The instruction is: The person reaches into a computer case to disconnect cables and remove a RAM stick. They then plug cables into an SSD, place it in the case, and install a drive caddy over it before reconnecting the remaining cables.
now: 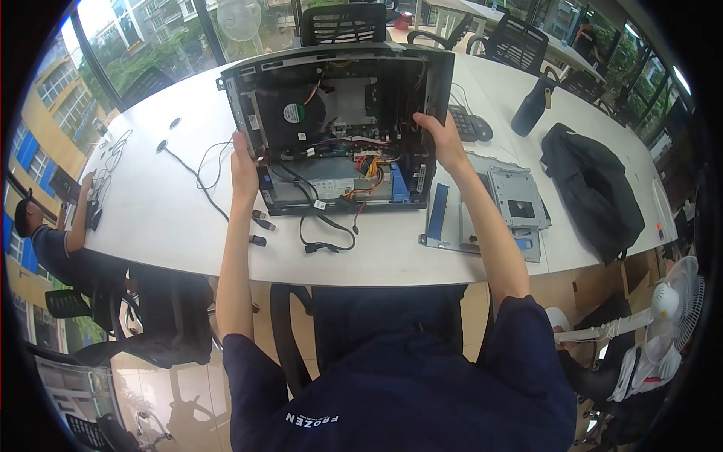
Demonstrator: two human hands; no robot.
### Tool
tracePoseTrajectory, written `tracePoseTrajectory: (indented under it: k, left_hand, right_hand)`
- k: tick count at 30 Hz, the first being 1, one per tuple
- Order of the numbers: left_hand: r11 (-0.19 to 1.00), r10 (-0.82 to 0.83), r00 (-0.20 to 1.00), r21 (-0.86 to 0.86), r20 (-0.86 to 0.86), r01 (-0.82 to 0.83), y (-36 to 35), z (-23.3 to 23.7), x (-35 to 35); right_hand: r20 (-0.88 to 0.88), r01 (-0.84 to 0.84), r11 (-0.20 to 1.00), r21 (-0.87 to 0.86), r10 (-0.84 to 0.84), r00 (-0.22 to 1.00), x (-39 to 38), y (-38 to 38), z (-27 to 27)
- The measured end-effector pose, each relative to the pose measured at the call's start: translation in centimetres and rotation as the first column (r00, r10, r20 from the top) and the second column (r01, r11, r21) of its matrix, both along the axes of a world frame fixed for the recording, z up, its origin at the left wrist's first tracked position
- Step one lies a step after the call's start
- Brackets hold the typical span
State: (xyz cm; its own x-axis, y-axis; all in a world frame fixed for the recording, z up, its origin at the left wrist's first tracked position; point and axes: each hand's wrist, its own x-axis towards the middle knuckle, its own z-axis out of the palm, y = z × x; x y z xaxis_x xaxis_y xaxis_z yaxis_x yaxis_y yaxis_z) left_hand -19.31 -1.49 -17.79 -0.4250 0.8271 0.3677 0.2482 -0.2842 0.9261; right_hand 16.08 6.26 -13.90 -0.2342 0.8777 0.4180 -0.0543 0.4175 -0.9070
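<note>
An open black desktop computer case (339, 128) stands on the white table (151, 211), its side off, showing a fan, boards and coloured wiring. My left hand (244, 167) grips its left edge and my right hand (439, 139) grips its right edge. Black cables (325, 242) trail out of the case's front onto the table. Two small connectors (261, 230) lie just below my left hand.
A grey metal side panel and drive bracket (506, 207) lie right of the case. A black bag (595, 188), a dark bottle (533, 105) and a keyboard (465, 124) sit further right. Another person (53, 241) sits at the far left. Chairs line the far side; a fan (674, 297) stands at lower right.
</note>
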Motion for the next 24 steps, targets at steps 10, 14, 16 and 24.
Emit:
tracePoseTrajectory:
  k: [10,14,16,24]
  left_hand:
    - [0.971,-0.089,0.994,-0.217,0.06,0.1,-0.1,2.3,-0.2]
    - [0.952,-0.135,0.975,-0.249,0.174,0.176,0.2,2.4,-0.3]
    - [0.946,-0.197,0.961,-0.22,0.196,0.239,-0.4,3.1,0.3]
    - [0.923,-0.274,0.962,-0.278,0.007,0.265,-0.1,1.3,-0.9]
  right_hand:
    - [0.102,-0.004,0.992,-0.126,0.017,0.995,0.0,0.5,0.2]
    - [0.07,-0.037,0.959,-0.28,0.059,0.996,0.2,0.1,0.4]
    - [0.086,-0.039,0.941,-0.336,0.072,0.994,0.3,0.3,0.3]
    - [0.161,-0.011,0.88,-0.475,0.099,0.982,0.7,2.5,-3.6]
